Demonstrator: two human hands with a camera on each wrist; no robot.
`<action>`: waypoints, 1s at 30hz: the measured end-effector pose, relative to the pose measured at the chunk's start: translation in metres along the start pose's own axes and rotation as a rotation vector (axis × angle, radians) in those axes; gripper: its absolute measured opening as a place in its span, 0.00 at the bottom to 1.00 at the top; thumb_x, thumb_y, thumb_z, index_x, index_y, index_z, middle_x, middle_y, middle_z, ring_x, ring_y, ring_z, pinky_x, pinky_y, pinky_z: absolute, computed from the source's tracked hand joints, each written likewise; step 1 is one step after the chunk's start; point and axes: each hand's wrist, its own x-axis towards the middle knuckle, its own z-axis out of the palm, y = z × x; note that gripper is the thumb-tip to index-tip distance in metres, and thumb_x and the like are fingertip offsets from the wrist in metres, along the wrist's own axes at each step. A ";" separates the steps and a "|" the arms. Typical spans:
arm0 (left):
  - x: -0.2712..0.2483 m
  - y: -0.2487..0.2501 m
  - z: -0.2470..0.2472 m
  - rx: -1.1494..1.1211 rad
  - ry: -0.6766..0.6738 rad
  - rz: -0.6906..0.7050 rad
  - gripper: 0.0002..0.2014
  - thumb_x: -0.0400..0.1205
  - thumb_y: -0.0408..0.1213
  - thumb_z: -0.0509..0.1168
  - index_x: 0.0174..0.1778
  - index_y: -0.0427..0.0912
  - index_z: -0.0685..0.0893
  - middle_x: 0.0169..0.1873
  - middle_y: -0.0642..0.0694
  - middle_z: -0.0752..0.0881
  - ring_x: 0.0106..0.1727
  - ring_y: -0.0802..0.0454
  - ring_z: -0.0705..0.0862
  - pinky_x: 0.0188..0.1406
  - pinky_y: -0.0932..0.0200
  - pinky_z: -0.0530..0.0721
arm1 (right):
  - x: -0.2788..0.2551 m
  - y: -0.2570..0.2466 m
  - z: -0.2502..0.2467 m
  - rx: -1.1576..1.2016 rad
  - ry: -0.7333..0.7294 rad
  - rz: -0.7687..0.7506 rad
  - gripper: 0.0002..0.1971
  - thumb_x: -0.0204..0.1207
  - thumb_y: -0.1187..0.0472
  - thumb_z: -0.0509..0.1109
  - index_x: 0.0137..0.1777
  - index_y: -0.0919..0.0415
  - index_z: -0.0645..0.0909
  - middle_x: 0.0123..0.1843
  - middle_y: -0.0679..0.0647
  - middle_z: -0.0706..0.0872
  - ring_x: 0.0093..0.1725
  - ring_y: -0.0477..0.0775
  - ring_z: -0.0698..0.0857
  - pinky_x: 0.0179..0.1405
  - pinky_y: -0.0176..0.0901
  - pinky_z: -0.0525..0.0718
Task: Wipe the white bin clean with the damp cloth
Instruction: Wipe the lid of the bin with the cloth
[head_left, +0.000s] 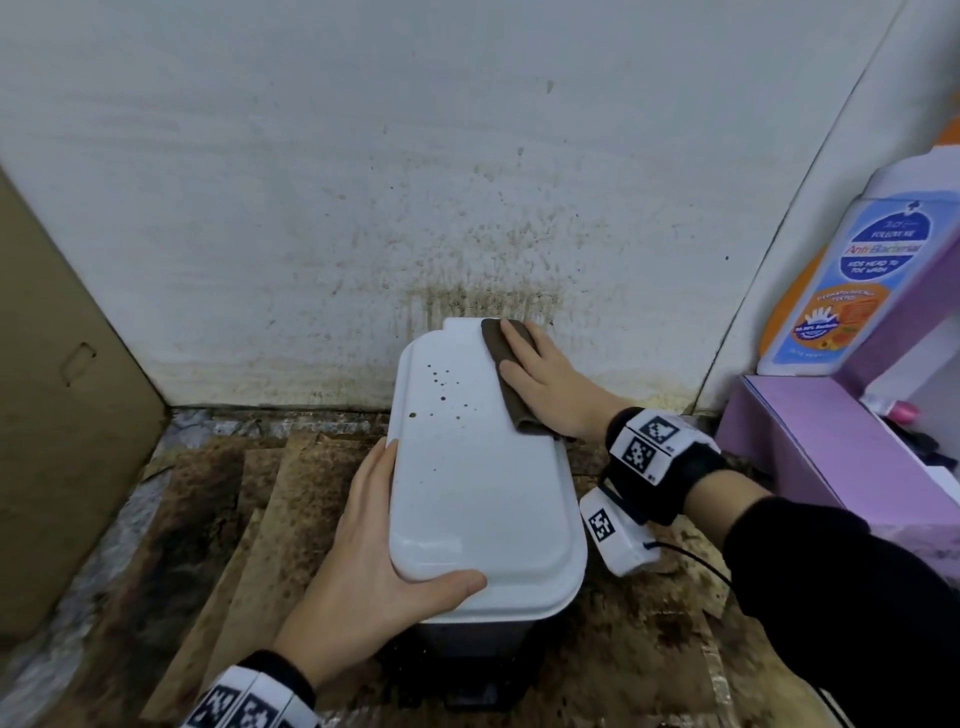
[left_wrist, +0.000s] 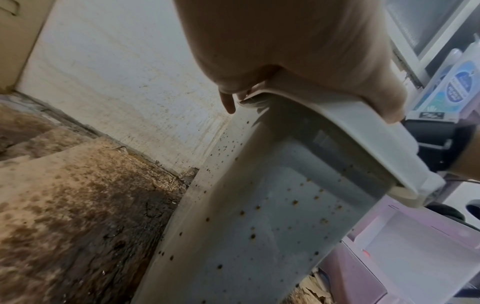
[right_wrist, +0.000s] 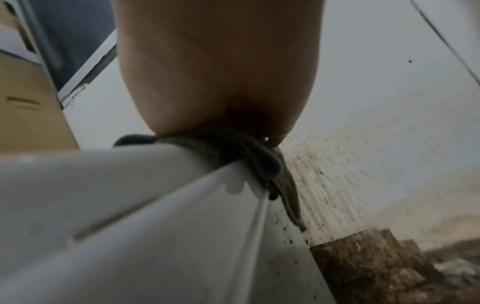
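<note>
The white bin (head_left: 478, 493) stands closed on the floor against the wall, with brown spots on the far left part of its lid. More spots dot its side (left_wrist: 259, 226). My left hand (head_left: 374, 545) grips the lid's near left corner, thumb on top and fingers along the left edge; in the left wrist view the left hand (left_wrist: 298, 51) wraps the lid rim (left_wrist: 363, 131). My right hand (head_left: 550, 384) lies flat on the brown damp cloth (head_left: 501, 353) at the lid's far right edge. The cloth (right_wrist: 249, 156) hangs folded over the rim under the palm (right_wrist: 215, 72).
The wall (head_left: 467, 249) behind the bin is spattered brown. Stained cardboard sheets (head_left: 234, 519) cover the floor. A cardboard box (head_left: 62, 415) leans at the left. A purple box (head_left: 831, 457) and a wash bottle (head_left: 857, 270) crowd the right side.
</note>
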 end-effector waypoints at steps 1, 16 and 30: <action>0.000 0.000 0.000 0.001 0.000 0.000 0.65 0.58 0.76 0.78 0.84 0.76 0.43 0.83 0.77 0.46 0.87 0.65 0.53 0.85 0.38 0.65 | -0.001 -0.002 0.001 -0.015 0.016 0.004 0.33 0.94 0.44 0.49 0.94 0.50 0.42 0.94 0.50 0.37 0.93 0.54 0.45 0.89 0.50 0.49; -0.002 -0.003 0.007 -0.008 0.025 0.053 0.62 0.59 0.70 0.81 0.83 0.75 0.46 0.83 0.77 0.47 0.86 0.71 0.52 0.83 0.51 0.64 | -0.144 -0.014 0.066 0.174 0.184 -0.064 0.31 0.92 0.42 0.51 0.91 0.36 0.43 0.88 0.26 0.27 0.88 0.29 0.33 0.89 0.37 0.43; -0.002 0.001 0.001 -0.022 0.013 0.022 0.63 0.59 0.72 0.80 0.86 0.71 0.49 0.84 0.73 0.51 0.86 0.68 0.56 0.85 0.41 0.65 | -0.099 0.010 0.052 0.948 0.170 0.081 0.28 0.93 0.43 0.54 0.89 0.28 0.51 0.82 0.27 0.68 0.65 0.19 0.80 0.59 0.27 0.84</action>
